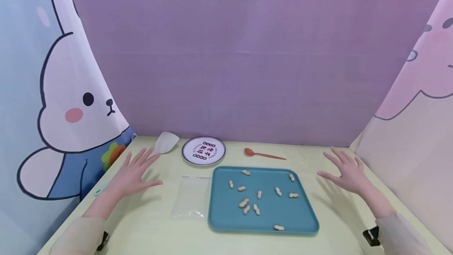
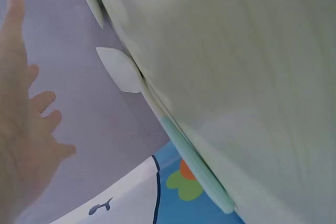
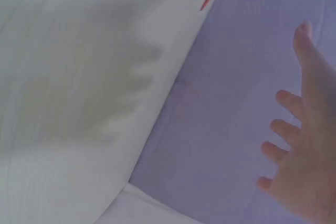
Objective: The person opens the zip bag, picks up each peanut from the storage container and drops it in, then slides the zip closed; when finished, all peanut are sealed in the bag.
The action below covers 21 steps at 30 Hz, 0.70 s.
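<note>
My left hand [image 1: 132, 175] hovers over the left of the table with its fingers spread and nothing in it. Beyond its fingertips lies a spatula with a white blade [image 1: 166, 142]; its mint-green handle [image 2: 197, 166] shows in the left wrist view, and the left arm partly hides it in the head view. On the other side my right hand [image 1: 346, 172] is also spread and holds nothing, its shadow falling on the table. Between the hands sits a blue-green tray [image 1: 283, 215] with several peanuts [image 1: 256, 209] scattered across it.
A clear zip bag [image 1: 191, 198] lies flat left of the tray. Behind stand a white plate [image 1: 187, 152] with a dark rim and red print, and a red spoon [image 1: 249, 152]. A purple cloth [image 1: 226, 70] hangs along the table's back edge, with printed cloths at both sides.
</note>
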Each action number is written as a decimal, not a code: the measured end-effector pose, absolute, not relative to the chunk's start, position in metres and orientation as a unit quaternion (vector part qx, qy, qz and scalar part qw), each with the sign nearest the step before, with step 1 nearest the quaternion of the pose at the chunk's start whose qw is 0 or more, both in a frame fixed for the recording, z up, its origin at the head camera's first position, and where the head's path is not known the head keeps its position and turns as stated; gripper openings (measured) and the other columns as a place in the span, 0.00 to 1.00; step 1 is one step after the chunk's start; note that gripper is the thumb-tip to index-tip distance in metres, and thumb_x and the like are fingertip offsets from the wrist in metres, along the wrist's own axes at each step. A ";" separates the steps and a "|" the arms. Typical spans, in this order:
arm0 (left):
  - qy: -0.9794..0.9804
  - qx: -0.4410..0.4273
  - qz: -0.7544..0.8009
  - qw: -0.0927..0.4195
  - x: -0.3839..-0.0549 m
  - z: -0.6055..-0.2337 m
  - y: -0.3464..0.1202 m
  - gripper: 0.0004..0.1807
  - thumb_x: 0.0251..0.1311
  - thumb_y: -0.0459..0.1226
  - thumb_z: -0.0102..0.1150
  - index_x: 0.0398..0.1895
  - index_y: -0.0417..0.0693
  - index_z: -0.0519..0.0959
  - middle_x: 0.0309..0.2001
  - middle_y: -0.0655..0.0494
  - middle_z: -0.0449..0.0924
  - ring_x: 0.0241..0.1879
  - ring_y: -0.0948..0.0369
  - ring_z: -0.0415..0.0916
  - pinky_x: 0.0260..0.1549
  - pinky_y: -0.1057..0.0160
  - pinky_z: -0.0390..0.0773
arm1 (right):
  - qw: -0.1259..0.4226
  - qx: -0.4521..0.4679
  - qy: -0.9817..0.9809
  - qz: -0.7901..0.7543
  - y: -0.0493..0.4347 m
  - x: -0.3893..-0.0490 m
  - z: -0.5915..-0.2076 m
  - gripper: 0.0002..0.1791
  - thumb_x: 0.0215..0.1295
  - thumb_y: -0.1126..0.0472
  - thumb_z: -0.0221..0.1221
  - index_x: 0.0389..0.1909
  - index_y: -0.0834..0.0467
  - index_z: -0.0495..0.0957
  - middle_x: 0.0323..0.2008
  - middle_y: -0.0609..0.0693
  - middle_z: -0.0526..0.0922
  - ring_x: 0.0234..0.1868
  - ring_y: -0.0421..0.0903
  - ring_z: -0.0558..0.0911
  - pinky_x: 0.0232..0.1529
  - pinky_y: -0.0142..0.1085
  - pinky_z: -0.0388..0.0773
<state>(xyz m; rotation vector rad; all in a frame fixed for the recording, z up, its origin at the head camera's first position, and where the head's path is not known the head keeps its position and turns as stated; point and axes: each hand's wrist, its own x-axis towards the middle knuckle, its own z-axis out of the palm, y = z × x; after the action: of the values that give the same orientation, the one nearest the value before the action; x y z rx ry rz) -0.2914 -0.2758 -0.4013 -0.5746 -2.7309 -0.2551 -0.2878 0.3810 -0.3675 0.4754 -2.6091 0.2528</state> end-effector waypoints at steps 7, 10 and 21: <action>-0.950 -0.195 -0.140 0.199 -0.300 -0.393 -0.266 0.37 0.53 0.52 0.64 0.64 0.44 0.67 0.63 0.38 0.66 0.63 0.40 0.62 0.60 0.38 0.63 | 0.277 0.202 -0.927 0.151 0.350 -0.303 -0.355 0.25 0.58 0.57 0.64 0.52 0.67 0.75 0.50 0.67 0.77 0.51 0.66 0.74 0.48 0.59 0.71; -0.950 -0.182 -0.171 0.188 -0.303 -0.392 -0.258 0.33 0.56 0.49 0.62 0.62 0.43 0.69 0.60 0.39 0.70 0.61 0.41 0.65 0.57 0.40 0.67 | 0.257 0.199 -0.929 0.180 0.329 -0.309 -0.353 0.24 0.61 0.57 0.61 0.55 0.66 0.74 0.50 0.66 0.78 0.50 0.64 0.76 0.48 0.58 0.74; -0.946 -0.190 -0.216 0.149 -0.313 -0.391 -0.233 0.20 0.60 0.42 0.59 0.50 0.36 0.78 0.49 0.40 0.80 0.51 0.43 0.75 0.53 0.44 0.73 | 0.198 0.247 -0.912 0.260 0.243 -0.326 -0.352 0.21 0.64 0.57 0.59 0.56 0.61 0.75 0.52 0.59 0.80 0.50 0.55 0.79 0.51 0.50 0.77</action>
<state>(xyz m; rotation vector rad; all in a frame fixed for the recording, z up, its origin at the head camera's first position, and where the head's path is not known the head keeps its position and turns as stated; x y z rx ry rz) -0.3132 -0.2325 -0.3913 -0.5476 -2.7201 -0.6218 -0.3261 0.2432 -0.3515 0.6920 -2.5529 0.7288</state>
